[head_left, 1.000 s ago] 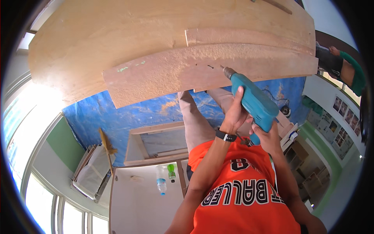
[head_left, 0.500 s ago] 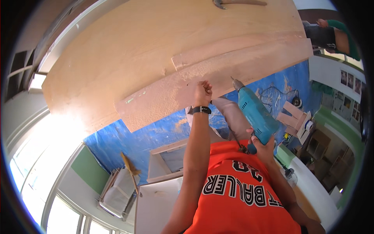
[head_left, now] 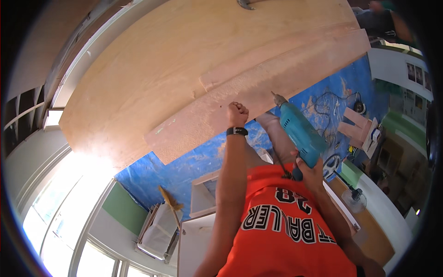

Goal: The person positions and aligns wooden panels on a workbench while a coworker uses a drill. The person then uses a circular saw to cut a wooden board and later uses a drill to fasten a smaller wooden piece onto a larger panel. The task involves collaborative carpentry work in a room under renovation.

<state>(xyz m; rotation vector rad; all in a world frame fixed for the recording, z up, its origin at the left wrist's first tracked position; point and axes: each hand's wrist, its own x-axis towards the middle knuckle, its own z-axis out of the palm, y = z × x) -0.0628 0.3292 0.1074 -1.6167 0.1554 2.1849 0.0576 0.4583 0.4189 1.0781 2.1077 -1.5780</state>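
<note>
My right hand (head_left: 310,171) is wrapped round the handle of a teal power drill (head_left: 300,131). The drill's bit points up and left, over the near edge of a long pinkish wooden board (head_left: 277,76). My left hand (head_left: 237,114), with a dark band at the wrist, is closed above this board, left of the bit. What its curled fingers hold, if anything, is hidden. Sawdust and shavings lie on the board, which rests along the near side of a large plywood tabletop (head_left: 152,69). A second narrow board (head_left: 217,76) lies just behind it.
A hammer (head_left: 245,5) is at the tabletop's far side. Blue sheeting (head_left: 161,173) covers the floor, with a tangled cord (head_left: 325,104) and wood pieces (head_left: 357,129) on the right. A broom (head_left: 170,199) stands lower left. Another person (head_left: 387,23) is at the upper right.
The whole view has shifted slightly, with the tabletop's left end lower and further right. My left hand stays closed over the board, and my right hand keeps hold of the drill.
</note>
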